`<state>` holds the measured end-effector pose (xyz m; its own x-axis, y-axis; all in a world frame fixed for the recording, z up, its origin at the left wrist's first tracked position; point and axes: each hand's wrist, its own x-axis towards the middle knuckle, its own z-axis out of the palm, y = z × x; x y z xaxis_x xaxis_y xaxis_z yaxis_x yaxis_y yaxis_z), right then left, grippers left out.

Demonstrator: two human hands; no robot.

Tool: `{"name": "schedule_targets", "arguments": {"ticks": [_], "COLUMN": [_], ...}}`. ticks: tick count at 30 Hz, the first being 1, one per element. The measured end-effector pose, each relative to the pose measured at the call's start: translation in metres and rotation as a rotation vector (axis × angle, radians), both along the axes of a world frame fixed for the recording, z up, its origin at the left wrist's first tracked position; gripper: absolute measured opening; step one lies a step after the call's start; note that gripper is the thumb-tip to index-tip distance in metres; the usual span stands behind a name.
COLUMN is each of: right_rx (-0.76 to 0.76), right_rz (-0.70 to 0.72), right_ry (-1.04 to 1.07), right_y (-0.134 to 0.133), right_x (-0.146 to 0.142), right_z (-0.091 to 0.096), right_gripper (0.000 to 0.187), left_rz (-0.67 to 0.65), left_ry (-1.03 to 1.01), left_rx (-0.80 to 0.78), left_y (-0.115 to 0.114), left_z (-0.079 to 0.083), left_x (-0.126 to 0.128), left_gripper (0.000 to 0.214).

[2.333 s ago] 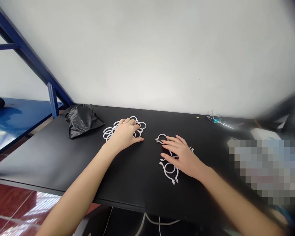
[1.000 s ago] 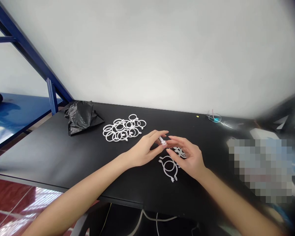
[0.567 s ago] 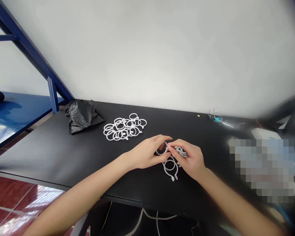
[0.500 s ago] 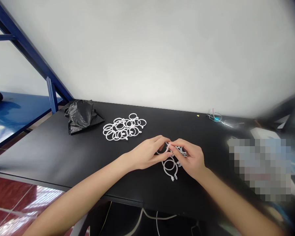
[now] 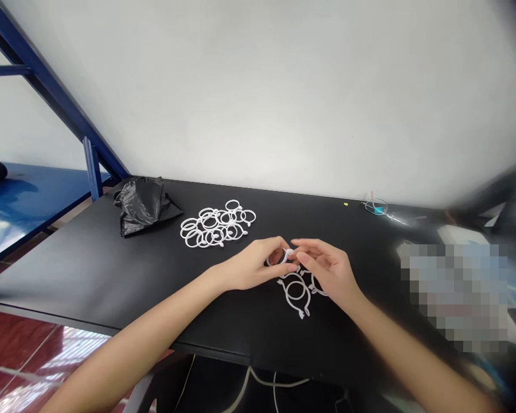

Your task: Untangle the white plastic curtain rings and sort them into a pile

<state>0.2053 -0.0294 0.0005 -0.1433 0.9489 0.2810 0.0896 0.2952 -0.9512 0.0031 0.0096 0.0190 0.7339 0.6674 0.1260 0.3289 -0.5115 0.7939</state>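
My left hand has a little white ring

My left hand (image 5: 251,267) is closed around a small white ring (image 5: 286,258), with my thumb under it. I hold it near the middle of the black table (image 5: 112,275). My right hand (image 5: 333,269) has bent fingers right by the ring's knob (image 5: 289,252), but I can't tell if they pinch it. Just below my hands, some white loops with open ends (image 5: 288,296) lie on the table, and my right hand hides part of them. Farther off to the left is a flat pile of white rings (image 5: 215,236), all on top of each other. Next to the pile sits a crumpled black bag (image 5: 141,206). By the wall (image 5: 258,103), on the right, are a tiny yellow bit (image 5: 346,204) and a thin loop with blue on it (image 5: 378,210).
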Motion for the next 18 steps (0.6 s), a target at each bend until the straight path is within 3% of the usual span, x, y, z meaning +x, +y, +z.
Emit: {"name": "schedule_targets", "arguments": {"ticks": [4, 7, 12, 18], "right_rx": [0.013, 0.062, 0.221, 0.153], "right_rz": [-0.085, -0.169, -0.246, -0.264], "right_ry": [-0.062, -0.225, -0.450, -0.663], "right_y": [0.003, 0.003, 0.007, 0.017], "right_x": [0.006, 0.009, 0.014, 0.032], "right_z": [-0.001, -0.002, -0.002, 0.003], "right_gripper": [0.026, 0.016, 0.009, 0.011], "left_rz": [0.256, 0.384, 0.413, 0.406], "left_ry": [0.211, 0.354, 0.486, 0.359], "left_rx": [0.425, 0.574, 0.692, 0.682], "left_y": [0.025, 0.043, 0.053, 0.046], "left_z": [-0.010, -0.018, -0.024, -0.023], "left_x": [-0.017, -0.031, -0.040, -0.034], "left_gripper": [0.029, 0.026, 0.033, 0.027]}}
